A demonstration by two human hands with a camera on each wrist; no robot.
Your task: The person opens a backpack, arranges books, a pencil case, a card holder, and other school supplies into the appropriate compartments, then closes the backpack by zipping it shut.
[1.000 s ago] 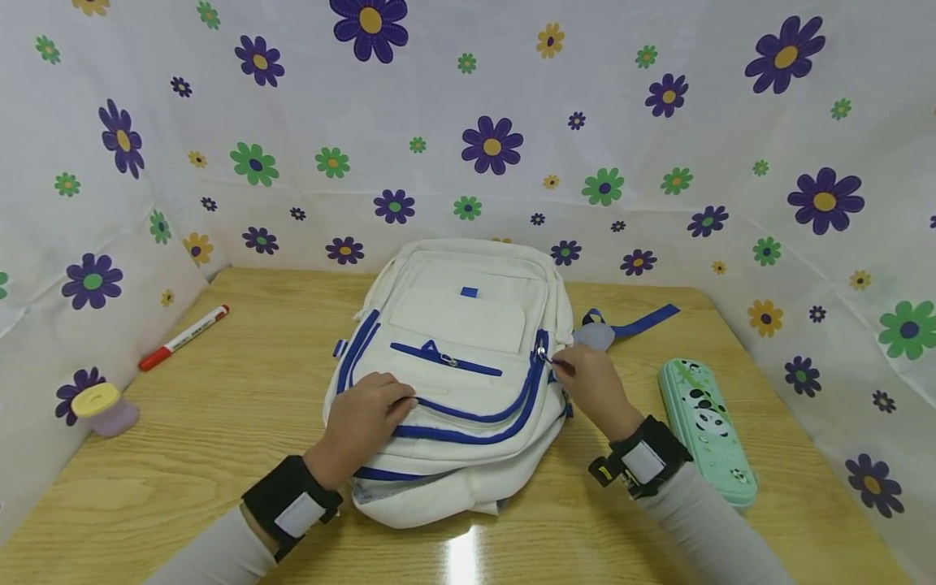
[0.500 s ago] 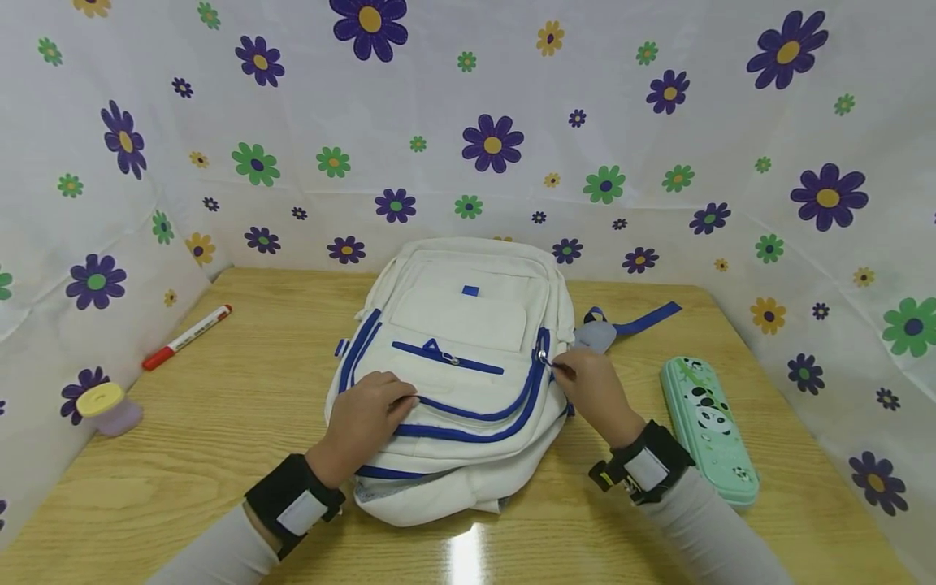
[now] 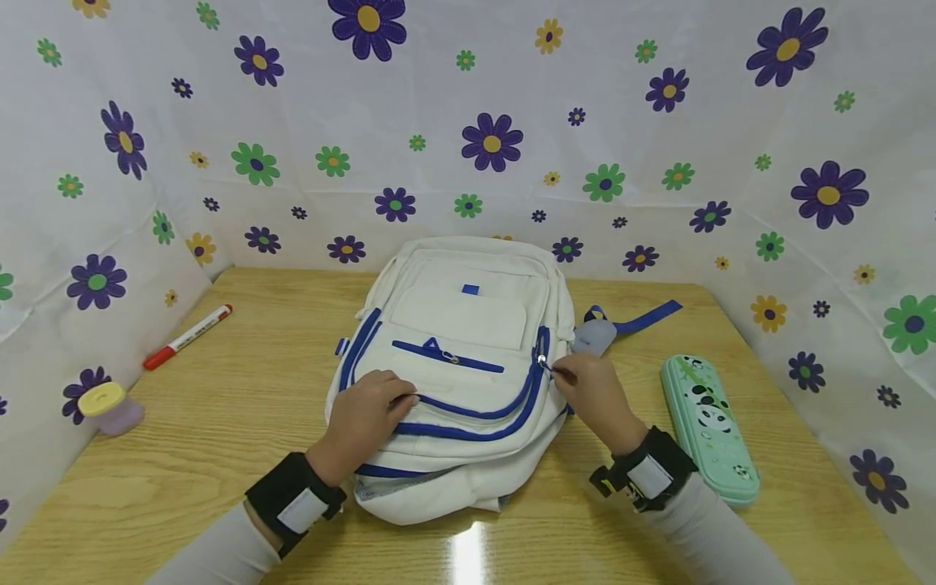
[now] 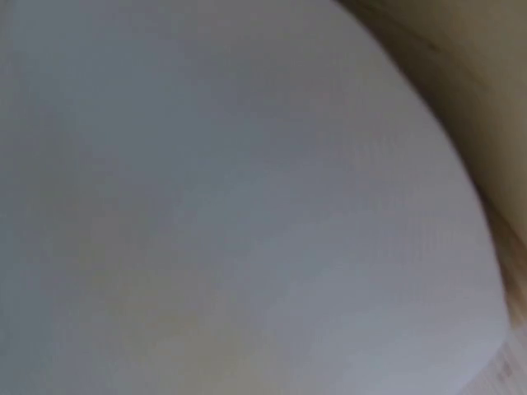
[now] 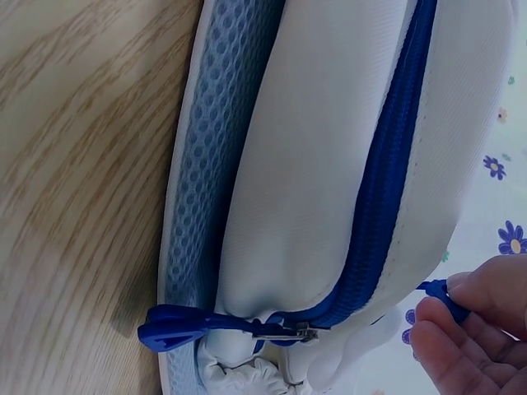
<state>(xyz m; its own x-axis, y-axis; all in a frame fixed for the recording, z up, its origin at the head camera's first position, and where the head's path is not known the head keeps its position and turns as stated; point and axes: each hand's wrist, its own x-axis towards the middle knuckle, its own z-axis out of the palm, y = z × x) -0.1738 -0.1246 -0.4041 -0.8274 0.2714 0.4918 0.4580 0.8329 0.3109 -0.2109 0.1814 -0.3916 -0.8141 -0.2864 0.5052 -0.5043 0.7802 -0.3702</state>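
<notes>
A white backpack (image 3: 457, 321) with blue zippers lies front side up on the wooden table. My left hand (image 3: 368, 414) pinches the fabric by the blue zipper edge of its front pocket, at the lower left. At the right side of the pack, my right hand (image 3: 595, 398) pinches a blue zipper pull (image 5: 449, 300) between thumb and fingers. The metal slider (image 3: 542, 359) sits beside those fingertips. Another blue zipper pull (image 5: 177, 327) hangs loose in the right wrist view. Blurred white fabric (image 4: 247, 197) fills most of the left wrist view, where the left hand is hidden.
A mint panda pencil case (image 3: 709, 431) lies right of the pack, beside my right forearm. Behind it are a blue strap (image 3: 647, 318) and a greyish rounded piece (image 3: 594, 336). A red-and-white marker (image 3: 188, 337) and a yellow-lidded purple container (image 3: 111, 409) are at left.
The right hand and the zipper slider have crept slightly toward me along the pack's right side. The left hand keeps its hold in nearly the same spot.
</notes>
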